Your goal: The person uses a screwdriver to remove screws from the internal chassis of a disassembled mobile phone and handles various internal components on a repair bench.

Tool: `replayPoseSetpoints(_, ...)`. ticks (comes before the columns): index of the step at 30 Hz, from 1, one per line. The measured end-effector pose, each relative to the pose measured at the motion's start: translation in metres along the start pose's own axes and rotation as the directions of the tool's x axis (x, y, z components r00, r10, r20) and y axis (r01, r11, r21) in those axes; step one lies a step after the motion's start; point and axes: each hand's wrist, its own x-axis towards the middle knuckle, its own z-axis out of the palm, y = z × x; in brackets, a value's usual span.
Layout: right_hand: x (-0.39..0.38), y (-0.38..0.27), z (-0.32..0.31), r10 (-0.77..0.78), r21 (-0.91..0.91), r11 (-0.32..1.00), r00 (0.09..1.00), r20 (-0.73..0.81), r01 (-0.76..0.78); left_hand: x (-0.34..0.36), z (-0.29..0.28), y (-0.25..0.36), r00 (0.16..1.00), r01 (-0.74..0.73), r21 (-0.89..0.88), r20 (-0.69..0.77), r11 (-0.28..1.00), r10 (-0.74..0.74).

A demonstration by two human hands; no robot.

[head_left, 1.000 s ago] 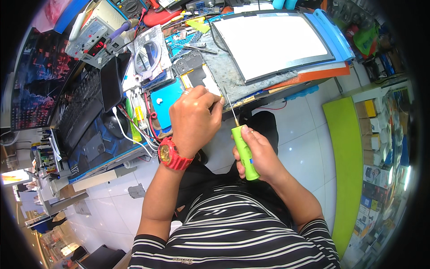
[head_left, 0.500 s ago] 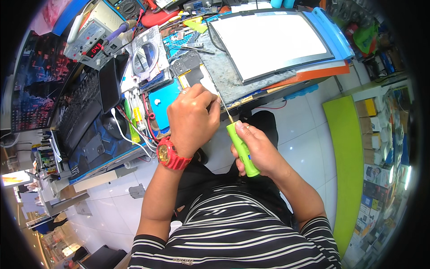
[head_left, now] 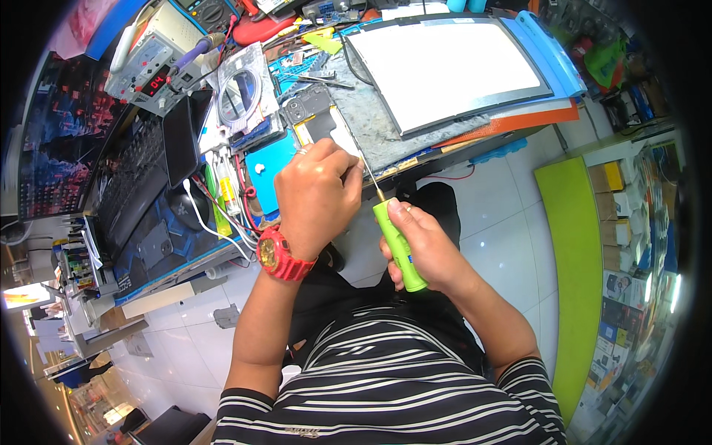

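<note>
My right hand (head_left: pixel 430 245) is wrapped round the green handle of a tool (head_left: pixel 403 252), thumb lying along its top. A brass-coloured collar and a long thin metal shaft run from the handle up and left, along the right edge of a phone. This phone (head_left: pixel 310 107) lies near the bench's front edge, its camera block at the far end and a dark panel with yellow and white edges below. Over its near end my left hand (head_left: pixel 319 189) is closed, fingers curled under. Whatever those fingers hold is hidden. A red watch (head_left: pixel 282 254) is on my left wrist.
A blue pad (head_left: pixel 268 174), cables and tubes lie left of the phone. Beyond are a dark phone (head_left: pixel 180 141), a keyboard (head_left: pixel 133 167) and a power supply (head_left: pixel 152 70). A large white panel (head_left: pixel 449 70) covers the right of the bench. A green board (head_left: pixel 567 282) stands far right.
Both hands and the green tool have shifted very slightly left. Their grips look the same. The phone has not visibly moved.
</note>
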Motion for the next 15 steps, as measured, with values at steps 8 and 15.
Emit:
replayPoseSetpoints(8,-0.0008,-0.0012,0.0021,-0.014,-0.003,1.000,1.000,-0.011,0.014,0.0004,-0.0004,0.0005,1.000,0.005,-0.010,0.002,1.000,-0.005)
replayPoseSetpoints(15,0.0007,0.0009,0.0033,-0.023,0.021,1.000,1.000,-0.011,0.023,-0.0002,-0.0003,0.0002,1.000,0.003,-0.017,-0.004,1.000,-0.003)
